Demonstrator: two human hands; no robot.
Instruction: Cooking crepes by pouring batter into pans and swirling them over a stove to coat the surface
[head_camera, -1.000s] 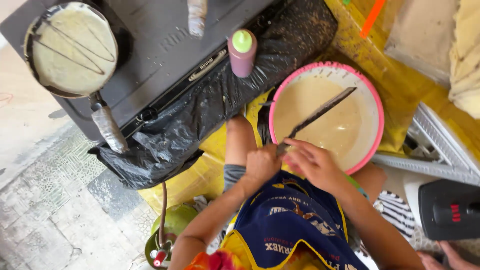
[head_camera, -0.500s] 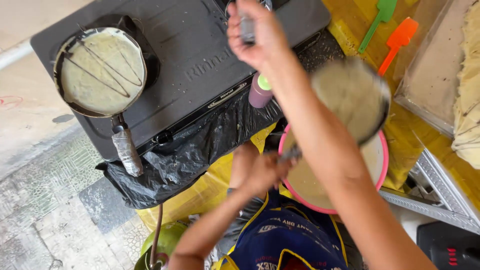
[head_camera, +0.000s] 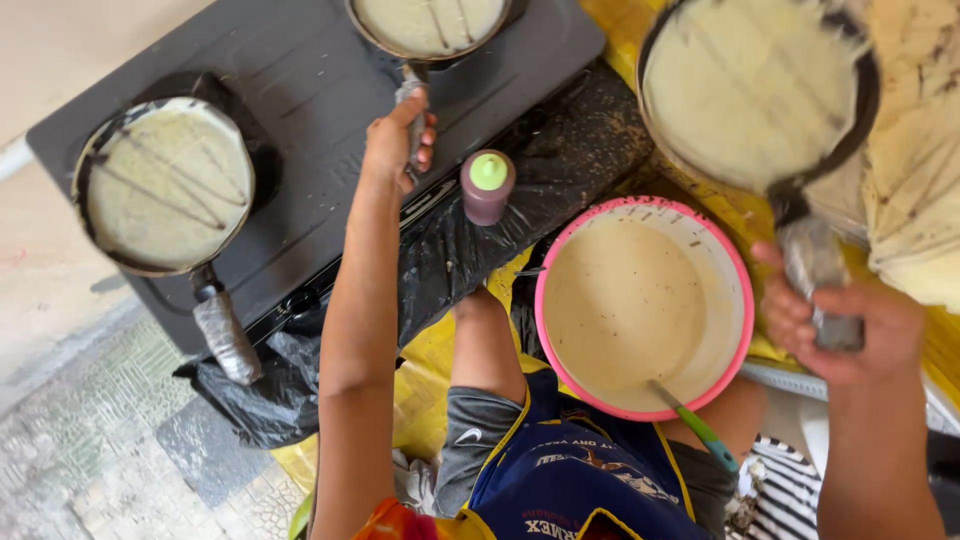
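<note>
Up at the top centre of the frame, the left hand (head_camera: 398, 140) is wrapped tight around the foil-covered handle of a pan (head_camera: 430, 22) that sits on the dark stove top (head_camera: 300, 90), its batter pale and streaked with lines. Over at the right edge, the right hand (head_camera: 835, 325) is clenched around the foil-wrapped handle of a second pan (head_camera: 750, 90), held up in the air in the upper right of the frame, close to the camera and slightly blurred (its round of batter looks evenly spread). A third pan (head_camera: 165, 185) rests on the stove at the left of the frame, with no hand on it and its handle pointing down toward the lower left. Between the two arms, in the centre right, sits a pink-rimmed bowl (head_camera: 740, 300) full of cream-coloured batter, with a green-handled ladle (head_camera: 695, 425) leaning out over its lower rim. Just above and left of the bowl stands a maroon squeeze bottle (head_camera: 487, 188) with a green cap, on crumpled black plastic sheeting (head_camera: 470, 250) that hangs off the front edge of the stove. Yellow cloth (head_camera: 430, 360) shows beneath that sheeting, and a stack of thin cooked crepes (head_camera: 915, 180) fills the far right of the frame.
</note>
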